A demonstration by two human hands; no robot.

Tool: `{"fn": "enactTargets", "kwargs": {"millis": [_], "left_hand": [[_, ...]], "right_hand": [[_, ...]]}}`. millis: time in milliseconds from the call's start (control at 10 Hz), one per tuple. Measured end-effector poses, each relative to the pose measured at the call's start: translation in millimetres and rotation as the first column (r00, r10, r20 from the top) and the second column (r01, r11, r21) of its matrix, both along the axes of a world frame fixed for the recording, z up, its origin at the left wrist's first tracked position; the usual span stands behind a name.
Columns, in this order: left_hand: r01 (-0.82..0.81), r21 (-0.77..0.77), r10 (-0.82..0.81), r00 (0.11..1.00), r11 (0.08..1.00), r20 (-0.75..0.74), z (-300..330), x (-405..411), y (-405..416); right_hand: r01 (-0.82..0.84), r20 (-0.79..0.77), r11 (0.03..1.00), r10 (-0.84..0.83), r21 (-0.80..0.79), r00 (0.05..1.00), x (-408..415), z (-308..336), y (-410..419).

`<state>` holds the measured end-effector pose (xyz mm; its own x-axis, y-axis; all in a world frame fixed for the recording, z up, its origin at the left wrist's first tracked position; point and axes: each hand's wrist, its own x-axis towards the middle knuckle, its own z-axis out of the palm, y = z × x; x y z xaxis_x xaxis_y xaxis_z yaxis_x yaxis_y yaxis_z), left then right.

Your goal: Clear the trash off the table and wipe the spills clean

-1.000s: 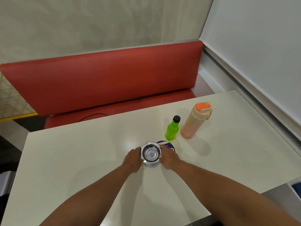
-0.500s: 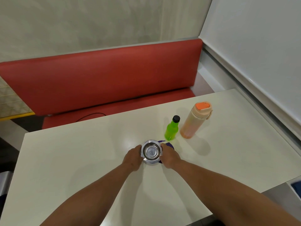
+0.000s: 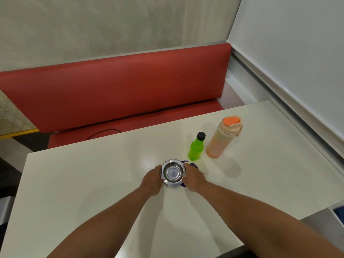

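Left grip (image 3: pixel 151 180): curled against the left side of the steel bowl (image 3: pixel 173 173), grasping its rim.
Right grip (image 3: pixel 194 177): curled against the bowl's right side, grasping the rim opposite the left.
Steel bowl: upright near the middle of the cream tabletop (image 3: pixel 83 183), held between both grips; inside shiny, contents hard to tell.
Purple item (image 3: pixel 188 162): flat and dark, showing under the bowl's far right edge, mostly hidden by bowl and right grip; nature unclear.
Green bottle (image 3: pixel 195 150): upright with black cap, just beyond the bowl, to its right.
Orange bottle (image 3: pixel 222 138): upright with orange lid, just beside the green bottle, on its right.
Red bench (image 3: pixel 115 90): along the tabletop's far edge, with a dark cable (image 3: pixel 104 132) lying on the seat.
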<state>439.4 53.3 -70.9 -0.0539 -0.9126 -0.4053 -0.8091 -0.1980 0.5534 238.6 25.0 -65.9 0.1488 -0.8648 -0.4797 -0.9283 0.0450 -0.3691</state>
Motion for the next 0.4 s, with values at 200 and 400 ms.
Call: {"fn": "enactTargets", "kwargs": {"millis": [200,400], "left_hand": [[-0.014,0.021,0.014,1.0,1.0,-0.01,2.1,-0.3,1.3],[-0.151,0.004,0.151,0.988,0.988,0.036,13.5,2.9,-0.3]], "right_hand": [[0.005,-0.014,1.0,-0.004,0.024,1.0,0.5,6.4,0.5],[-0.144,-0.116,0.99,0.143,-0.002,0.983,7.5,37.7,-0.4]]}}
